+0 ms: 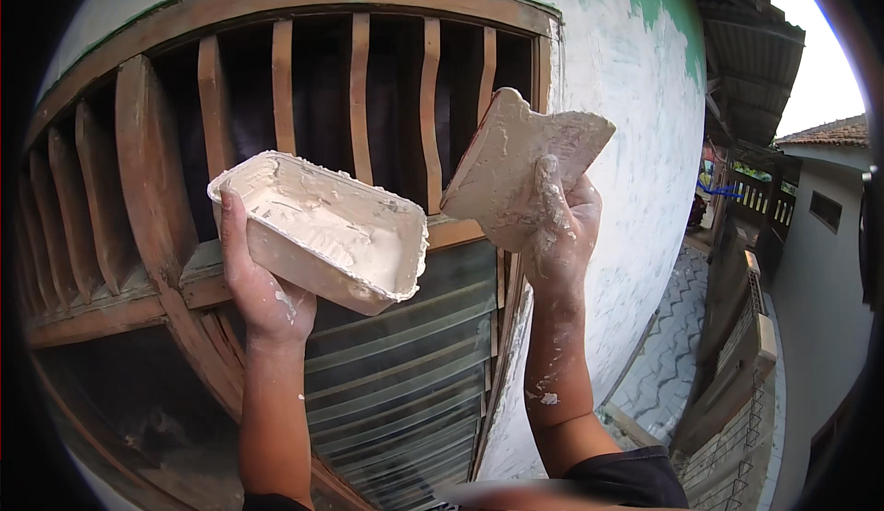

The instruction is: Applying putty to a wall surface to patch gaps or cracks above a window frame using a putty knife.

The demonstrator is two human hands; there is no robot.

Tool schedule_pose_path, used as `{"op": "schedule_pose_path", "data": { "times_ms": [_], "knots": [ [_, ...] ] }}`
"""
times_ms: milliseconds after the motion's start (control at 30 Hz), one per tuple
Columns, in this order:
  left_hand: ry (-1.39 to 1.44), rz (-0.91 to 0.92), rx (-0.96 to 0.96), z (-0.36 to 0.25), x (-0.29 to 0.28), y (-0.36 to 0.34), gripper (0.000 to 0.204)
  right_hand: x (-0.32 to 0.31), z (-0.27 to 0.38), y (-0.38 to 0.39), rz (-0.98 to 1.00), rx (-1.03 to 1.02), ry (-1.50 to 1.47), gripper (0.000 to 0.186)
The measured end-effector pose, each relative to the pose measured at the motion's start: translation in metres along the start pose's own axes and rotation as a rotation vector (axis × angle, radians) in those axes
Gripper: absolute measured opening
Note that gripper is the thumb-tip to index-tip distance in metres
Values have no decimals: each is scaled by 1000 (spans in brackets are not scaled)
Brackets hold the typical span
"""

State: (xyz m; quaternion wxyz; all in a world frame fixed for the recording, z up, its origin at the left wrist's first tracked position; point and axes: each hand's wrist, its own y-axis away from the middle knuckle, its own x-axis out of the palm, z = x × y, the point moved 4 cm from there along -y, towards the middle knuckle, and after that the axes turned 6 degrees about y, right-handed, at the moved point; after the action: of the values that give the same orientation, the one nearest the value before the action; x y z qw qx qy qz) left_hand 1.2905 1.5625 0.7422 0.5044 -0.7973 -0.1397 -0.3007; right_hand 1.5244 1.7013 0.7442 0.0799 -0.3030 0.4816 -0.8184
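The left hand [270, 297] carries a rectangular tub [304, 261], thumb pressed against one end. Pale paste [343, 233] lies across the tub's bottom and coats its walls. The right hand [564, 246] carries a flat spreader [512, 163] smeared with pale paste.

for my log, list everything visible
Rectangular tub: 1, cream, in left hand
Paste: 1 batch, cream, inside tub
Spreader: 1, cream, in right hand
Window bars: several, brown, behind tub
Louvre slats: several, greenish, below bars
House wall: 1, white and green, right
Corrugated roof: 1, dark, upper right
Tiled roof: 1, brown, far right
Neighbouring wall: 1, grey, far right
Paved path: 1, grey, lower right
Sleeves: 2, black, bottom
Left hand: 1, smeared cream, centre left
Right hand: 1, smeared cream, centre right
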Motion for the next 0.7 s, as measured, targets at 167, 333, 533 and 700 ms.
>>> {"op": "schedule_pose_path", "data": {
  "times_ms": [167,333,533,700],
  "knots": [
    [177,9,-142,73,4,42,58,-69,-36,65,-256,180,-110,29],
    [166,-88,-287,123,2,86,71,-131,-37,110,-452,222,-70,32],
    [176,-99,-550,185,-15,137,81,-207,-35,171,-641,243,-58,29],
    [246,-38,-701,225,-30,163,76,-212,-15,207,-517,198,176,27]
  ]
}}
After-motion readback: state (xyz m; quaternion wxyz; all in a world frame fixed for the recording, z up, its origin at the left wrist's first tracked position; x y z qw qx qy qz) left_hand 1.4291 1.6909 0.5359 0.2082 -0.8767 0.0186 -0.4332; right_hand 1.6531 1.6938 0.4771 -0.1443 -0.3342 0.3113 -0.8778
